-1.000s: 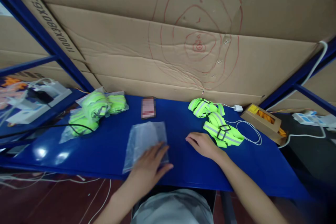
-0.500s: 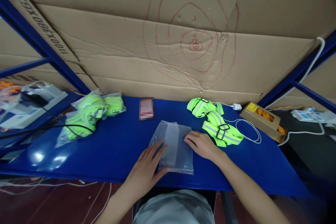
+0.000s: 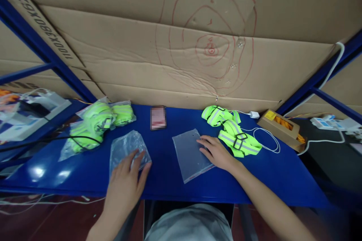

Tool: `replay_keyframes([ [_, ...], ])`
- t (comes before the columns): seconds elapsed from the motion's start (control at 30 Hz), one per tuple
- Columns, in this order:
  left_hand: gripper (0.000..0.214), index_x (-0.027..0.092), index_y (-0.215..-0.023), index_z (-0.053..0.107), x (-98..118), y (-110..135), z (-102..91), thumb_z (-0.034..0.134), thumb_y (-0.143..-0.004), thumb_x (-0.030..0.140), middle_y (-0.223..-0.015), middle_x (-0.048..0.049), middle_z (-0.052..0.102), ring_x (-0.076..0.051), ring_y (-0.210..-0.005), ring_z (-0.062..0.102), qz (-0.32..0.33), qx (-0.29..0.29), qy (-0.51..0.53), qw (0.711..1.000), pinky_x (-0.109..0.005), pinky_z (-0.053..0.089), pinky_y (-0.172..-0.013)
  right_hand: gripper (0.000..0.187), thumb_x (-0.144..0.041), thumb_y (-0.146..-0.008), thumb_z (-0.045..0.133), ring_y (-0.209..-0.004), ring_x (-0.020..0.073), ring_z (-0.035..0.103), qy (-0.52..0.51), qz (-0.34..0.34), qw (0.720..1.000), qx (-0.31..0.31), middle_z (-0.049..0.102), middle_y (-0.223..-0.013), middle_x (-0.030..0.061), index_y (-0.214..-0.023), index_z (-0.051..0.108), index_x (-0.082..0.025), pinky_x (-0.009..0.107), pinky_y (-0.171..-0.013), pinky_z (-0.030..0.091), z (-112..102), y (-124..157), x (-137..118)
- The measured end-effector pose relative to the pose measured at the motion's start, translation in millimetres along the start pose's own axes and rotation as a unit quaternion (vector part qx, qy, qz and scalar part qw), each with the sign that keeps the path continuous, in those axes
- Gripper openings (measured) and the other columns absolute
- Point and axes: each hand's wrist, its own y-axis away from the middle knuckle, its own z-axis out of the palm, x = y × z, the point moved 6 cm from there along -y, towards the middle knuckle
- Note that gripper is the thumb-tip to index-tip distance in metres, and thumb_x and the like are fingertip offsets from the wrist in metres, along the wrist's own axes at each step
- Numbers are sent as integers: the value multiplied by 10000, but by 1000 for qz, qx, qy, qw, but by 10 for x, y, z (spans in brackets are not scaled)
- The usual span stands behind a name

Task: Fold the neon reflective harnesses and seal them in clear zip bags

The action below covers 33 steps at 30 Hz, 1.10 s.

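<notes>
Two clear plastic zip bags lie flat and apart on the blue table (image 3: 161, 184). On the left bag (image 3: 126, 144) rests my left hand (image 3: 127, 175), its fingers spread and the thumb at the bag's right edge. My right hand (image 3: 219, 153) is open, its fingertips on the upper right side of the other bag (image 3: 188, 154). Just beyond that hand lie bright yellow-green reflective straps (image 3: 240, 141) with grey stripes and black buckles. No contents can be made out in either bag.
Bagged yellow-green straps (image 3: 98, 118) are piled at the back left, near a black cable (image 3: 56, 138). A pixelated flat item (image 3: 158, 117) lies at the back. To the right are a white cable (image 3: 275, 141) and a cardboard box (image 3: 278, 130) with orange contents. Cardboard (image 3: 127, 45) lines the back.
My left hand has slid left with one bag, parting it from the other. The right bag has turned slightly under my right hand, which has barely moved.
</notes>
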Motion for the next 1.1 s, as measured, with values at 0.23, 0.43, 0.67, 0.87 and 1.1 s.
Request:
replay_keyframes([
  [0.23,637,306,-1509,464,1414,-248,332,513,-966,634,-1566,-124,477,-343,-1435,462,391,-140,123,902,-560,404,-1163,358,-284,-1065,436,-1285,248,589,47,7,997,59,606,-1417,98,-1366,622,-239,442,-1101,477,-153,-54,78],
  [0.43,507,150,-1359,614,1571,-757,640,528,-998,496,-1375,-231,610,-411,-1218,613,267,-176,0,947,-567,534,-919,434,-473,-1025,514,-1309,323,578,185,153,968,71,642,-1393,122,-1376,622,-242,552,-1135,376,-897,271,594],
  [0.67,527,164,-1425,555,1670,-796,621,467,-1027,497,-1472,-197,556,-378,-1282,581,257,-126,61,956,-542,498,-999,698,-520,-838,724,-1159,392,677,129,317,936,-85,696,-1283,194,-1417,555,-169,498,-952,513,-962,615,1040],
  [0.87,521,200,-1475,441,1757,-925,546,501,-1022,449,-1407,-144,603,-316,-1275,587,259,-129,229,929,-491,488,-1048,599,-509,-837,749,-974,285,720,-87,244,960,105,745,-1122,91,-1328,581,-209,397,-873,551,-908,269,612],
  [1.1,676,210,-1534,333,1528,-1030,770,565,-979,519,-1457,-175,538,-296,-1251,585,178,-188,512,819,-466,498,-1038,793,-544,-599,922,-936,258,717,-501,291,780,236,743,-1106,44,-1277,609,-279,406,-860,582,-650,384,717],
])
